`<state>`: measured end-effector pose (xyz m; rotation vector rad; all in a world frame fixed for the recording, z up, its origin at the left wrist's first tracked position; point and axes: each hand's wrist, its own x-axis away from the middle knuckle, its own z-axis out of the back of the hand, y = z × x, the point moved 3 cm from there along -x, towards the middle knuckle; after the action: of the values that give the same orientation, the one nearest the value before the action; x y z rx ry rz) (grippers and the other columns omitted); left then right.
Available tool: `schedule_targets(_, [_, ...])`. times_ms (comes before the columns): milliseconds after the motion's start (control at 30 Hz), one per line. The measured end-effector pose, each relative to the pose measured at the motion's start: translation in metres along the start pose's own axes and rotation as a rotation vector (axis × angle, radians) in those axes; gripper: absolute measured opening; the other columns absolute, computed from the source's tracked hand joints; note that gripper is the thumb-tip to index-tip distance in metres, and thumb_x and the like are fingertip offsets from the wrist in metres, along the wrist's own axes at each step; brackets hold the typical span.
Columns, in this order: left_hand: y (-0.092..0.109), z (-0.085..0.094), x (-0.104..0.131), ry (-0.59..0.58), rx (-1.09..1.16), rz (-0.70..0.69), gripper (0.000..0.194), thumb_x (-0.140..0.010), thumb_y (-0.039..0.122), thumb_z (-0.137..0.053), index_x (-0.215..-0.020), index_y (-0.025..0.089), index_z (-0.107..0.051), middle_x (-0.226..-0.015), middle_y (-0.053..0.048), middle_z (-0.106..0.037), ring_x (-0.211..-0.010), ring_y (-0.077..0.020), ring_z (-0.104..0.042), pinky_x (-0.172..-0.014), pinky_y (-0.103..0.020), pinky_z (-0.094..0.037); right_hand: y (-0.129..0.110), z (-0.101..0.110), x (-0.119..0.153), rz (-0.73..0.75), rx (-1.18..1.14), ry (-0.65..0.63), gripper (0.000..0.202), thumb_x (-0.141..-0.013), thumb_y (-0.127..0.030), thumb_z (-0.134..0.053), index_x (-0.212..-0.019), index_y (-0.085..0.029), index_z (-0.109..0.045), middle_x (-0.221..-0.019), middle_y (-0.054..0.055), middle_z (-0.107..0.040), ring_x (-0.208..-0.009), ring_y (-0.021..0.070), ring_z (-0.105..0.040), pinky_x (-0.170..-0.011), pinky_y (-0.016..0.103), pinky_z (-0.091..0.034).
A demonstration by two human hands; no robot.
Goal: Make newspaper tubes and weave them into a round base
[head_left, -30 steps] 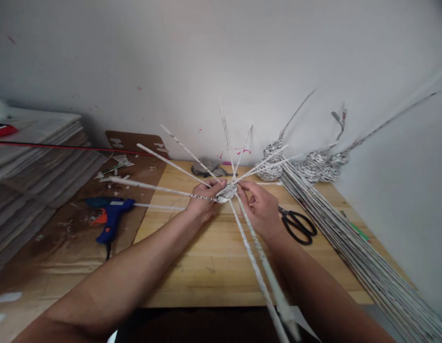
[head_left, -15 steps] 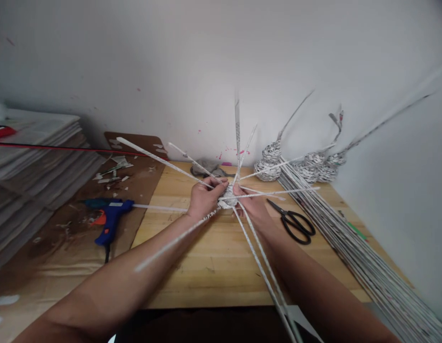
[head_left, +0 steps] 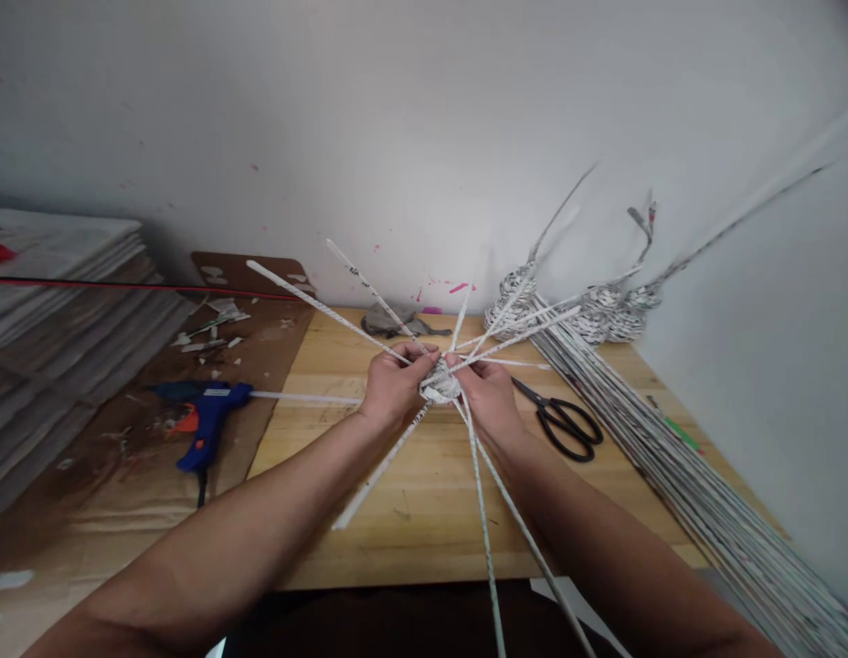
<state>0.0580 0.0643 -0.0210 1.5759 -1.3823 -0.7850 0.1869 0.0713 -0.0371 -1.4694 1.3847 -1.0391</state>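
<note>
Between my hands, above the wooden board, is a small woven piece of rolled newspaper (head_left: 439, 384), with several long paper tubes (head_left: 307, 302) fanning out from it. My left hand (head_left: 395, 379) pinches its left edge between thumb and fingers. On the other side my right hand (head_left: 489, 393) grips the right edge, its thumb pressed over the crossing tubes. The right hand's lower fingers are partly hidden behind the work. Two tubes (head_left: 484, 512) run down toward my body past the right forearm. Black-handled scissors (head_left: 567, 425) lie just right of my right hand.
A blue glue gun (head_left: 215, 425) lies on cardboard (head_left: 143, 493) at left, its glue stick reaching onto the board (head_left: 369, 548). A bundle of paper tubes (head_left: 671, 457) slants along the right. Woven newspaper gourd shapes (head_left: 510, 306) stand behind. A paper stack (head_left: 74, 292) rises far left.
The woven piece has turned slightly, and its tubes have swung: the tall upright one has tipped to the right, and the lower-left one points more steeply down. Both hands keep their grip.
</note>
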Motion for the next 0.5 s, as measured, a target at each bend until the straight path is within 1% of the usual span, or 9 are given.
schedule_targets(100, [-0.0032, 0.0020, -0.0019, -0.012, -0.005, -0.017, 0.038, -0.050, 0.038, -0.090, -0.070, 0.013, -0.070, -0.068, -0.003, -0.068, -0.059, -0.0128, -0.058, -0.060, -0.028, -0.048, 0.0012, -0.0004, -0.0010, 0.012, -0.007, -0.015, 0.031, -0.071, -0.044, -0.078, -0.083, -0.017, -0.068, -0.077, 0.003, -0.073, -0.068, 0.0176, -0.066, -0.067, 0.031, -0.052])
schedule_targets(300, [-0.0100, 0.0043, -0.0047, -0.083, 0.005, -0.046, 0.030, -0.059, 0.033, -0.087, -0.077, 0.015, -0.070, -0.067, 0.000, -0.067, -0.059, -0.0119, -0.057, -0.060, -0.026, -0.046, -0.0003, 0.0008, -0.0012, 0.054, 0.003, 0.024, 0.031, -0.071, -0.042, -0.079, -0.083, -0.018, -0.065, -0.072, 0.000, -0.069, -0.066, 0.0156, -0.063, -0.067, 0.030, -0.051])
schedule_targets(400, [-0.0075, 0.0035, -0.0038, -0.089, -0.005, -0.083, 0.026, -0.061, 0.029, -0.085, -0.079, 0.016, -0.071, -0.066, 0.001, -0.066, -0.058, -0.0113, -0.056, -0.060, -0.025, -0.046, -0.0021, 0.0007, -0.0008, 0.079, 0.036, 0.027, 0.030, -0.071, -0.042, -0.078, -0.083, -0.018, -0.063, -0.069, -0.001, -0.066, -0.061, 0.0138, -0.059, -0.062, 0.028, -0.048])
schedule_targets(500, [-0.0027, 0.0012, -0.0022, -0.090, -0.007, -0.089, 0.026, -0.058, 0.029, -0.085, -0.076, 0.016, -0.070, -0.065, 0.001, -0.065, -0.057, -0.0120, -0.056, -0.060, -0.026, -0.046, -0.0033, -0.0018, 0.0003, 0.044, -0.006, -0.010, 0.028, -0.073, -0.039, -0.078, -0.084, -0.018, -0.063, -0.070, -0.001, -0.066, -0.063, 0.0145, -0.060, -0.062, 0.028, -0.048])
